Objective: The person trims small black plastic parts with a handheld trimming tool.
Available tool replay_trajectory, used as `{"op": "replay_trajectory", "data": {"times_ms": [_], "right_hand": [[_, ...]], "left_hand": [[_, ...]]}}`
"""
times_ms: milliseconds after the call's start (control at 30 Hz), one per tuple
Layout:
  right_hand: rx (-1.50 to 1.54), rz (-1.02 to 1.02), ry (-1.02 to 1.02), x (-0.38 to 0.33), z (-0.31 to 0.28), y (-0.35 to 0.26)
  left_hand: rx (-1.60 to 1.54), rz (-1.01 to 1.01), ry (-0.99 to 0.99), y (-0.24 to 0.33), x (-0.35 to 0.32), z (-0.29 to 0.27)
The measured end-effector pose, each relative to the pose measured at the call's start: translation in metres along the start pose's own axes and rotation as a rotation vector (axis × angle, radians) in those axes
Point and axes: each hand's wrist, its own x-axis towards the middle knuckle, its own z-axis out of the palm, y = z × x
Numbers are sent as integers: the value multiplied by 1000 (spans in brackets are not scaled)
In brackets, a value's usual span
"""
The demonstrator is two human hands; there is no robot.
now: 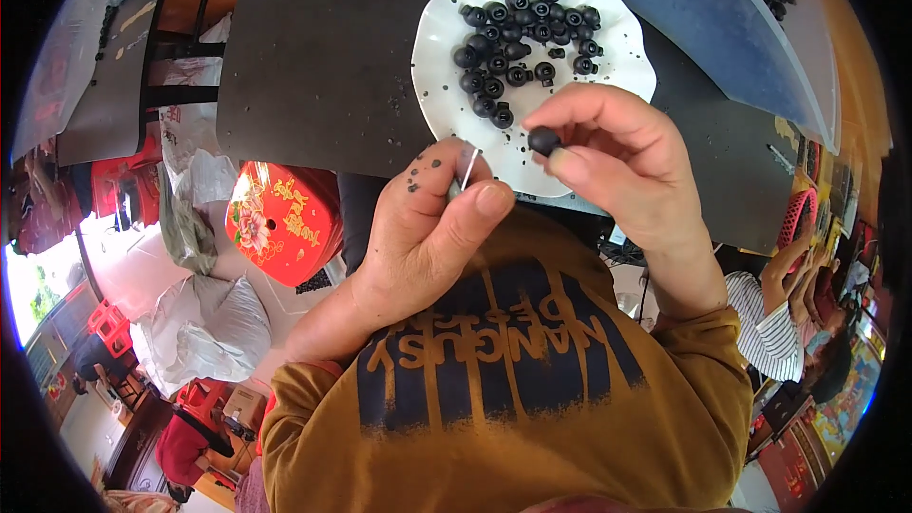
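My right hand pinches a small round black piece between thumb and fingertips, over the near rim of a white scalloped plate. My left hand is closed beside it, with a thin, pale, shiny strip between thumb and forefinger; most of that strip is hidden by the fingers. Dark crumbs stick to the left forefinger. On the plate lie several black ball-shaped pieces with short necks and holes, along with scattered black bits. The two hands are apart.
The plate rests on a dark table sprinkled with crumbs. A translucent bin at the far right has many dark pieces behind its wall. A red stool and a white sack are at left. Another person's striped sleeve shows at right.
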Motion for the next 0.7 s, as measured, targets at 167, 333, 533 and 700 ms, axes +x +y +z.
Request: {"op": "replay_trajectory", "data": {"times_ms": [167,333,533,700], "right_hand": [[182,-88,-65,-5,11,-1],[99,-113,-84,-7,13,2],[344,-92,-46,-7,20,8],[389,-92,-37,-8,22,13]], "left_hand": [[76,71,-2,21,11,8],[201,277,13,8,11,6],[262,364,22,5,10,7],[210,306,18,1,9,7]]}}
